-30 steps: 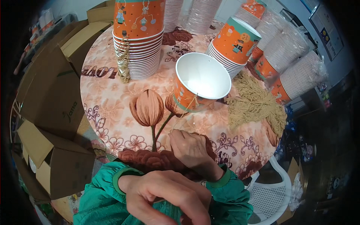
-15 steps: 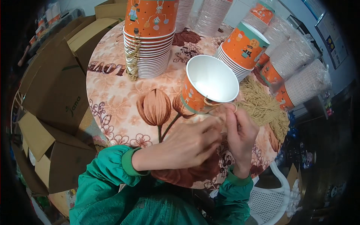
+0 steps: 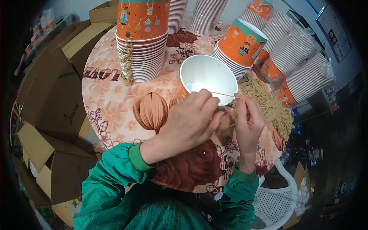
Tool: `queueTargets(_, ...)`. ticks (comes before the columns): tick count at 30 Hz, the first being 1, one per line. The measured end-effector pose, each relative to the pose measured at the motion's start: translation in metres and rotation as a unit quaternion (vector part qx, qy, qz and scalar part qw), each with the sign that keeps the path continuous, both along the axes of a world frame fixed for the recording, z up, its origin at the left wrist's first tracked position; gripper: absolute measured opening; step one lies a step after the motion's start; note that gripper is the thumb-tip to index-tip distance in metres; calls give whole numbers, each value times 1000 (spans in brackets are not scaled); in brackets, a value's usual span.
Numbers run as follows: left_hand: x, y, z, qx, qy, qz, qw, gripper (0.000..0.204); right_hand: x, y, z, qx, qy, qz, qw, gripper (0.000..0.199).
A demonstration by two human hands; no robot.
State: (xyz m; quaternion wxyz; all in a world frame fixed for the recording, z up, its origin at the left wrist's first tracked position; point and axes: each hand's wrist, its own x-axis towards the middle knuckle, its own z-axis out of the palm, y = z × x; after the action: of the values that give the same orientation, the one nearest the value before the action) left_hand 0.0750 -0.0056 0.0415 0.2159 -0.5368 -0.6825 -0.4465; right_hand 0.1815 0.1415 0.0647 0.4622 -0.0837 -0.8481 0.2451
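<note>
An orange paper bucket [image 3: 209, 71] with a white inside sits tilted toward me on the round table, its mouth facing up and toward me. A thin tan cord [image 3: 226, 94] runs taut across its near rim between my two hands. My left hand [image 3: 193, 119] pinches one end in front of the bucket and hides its lower wall. My right hand [image 3: 250, 119] grips the other part between thumb and forefinger, right of the rim. Whether the cord is fastened to the bucket is hidden. Beside my right hand lies a heap of tan cords [image 3: 268, 105].
A tall stack of orange buckets [image 3: 142, 48] with cords hanging down its side stands at left. Another stack [image 3: 241, 48] leans behind the bucket. Plastic-wrapped stacks [image 3: 306, 78] line the right. Cardboard boxes [image 3: 50, 111] are left of the flowered table [image 3: 111, 96]; a white chair [image 3: 274, 203] is lower right.
Both hands have risen slightly, with the left now over the bucket's near rim. The cord between them is stretched straight. The whole view has shifted a little.
</note>
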Motion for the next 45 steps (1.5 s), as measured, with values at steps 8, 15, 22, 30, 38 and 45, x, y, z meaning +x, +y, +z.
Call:
queueTargets(8, -31, -9, 7, 22, -17, 23, 999, 16, -6, 18, -21, -52, -31, 10, 998, 12)
queueTargets(15, -64, -13, 1, 59, 4, 37, 998, 14, -15, 14, -33, -95, -28, 76, 992, 13)
queueTargets(22, -21, -11, -8, 108, 13, -1, 994, 24, -14, -3, -39, -185, -49, 80, 978, 13)
queueTargets(30, -13, -6, -16, 25, -45, -15, 999, 40, -17, -11, -40, -145, -29, 90, 985, 14)
queueTargets(38, -59, -17, -8, 59, -20, 74, 995, 19, -10, 6, -36, -122, -49, 85, 988, 17)
queueTargets(45, -52, -15, -8, 117, 48, 118, 985, 16, -12, 3, -40, -106, -51, 84, 990, 19)
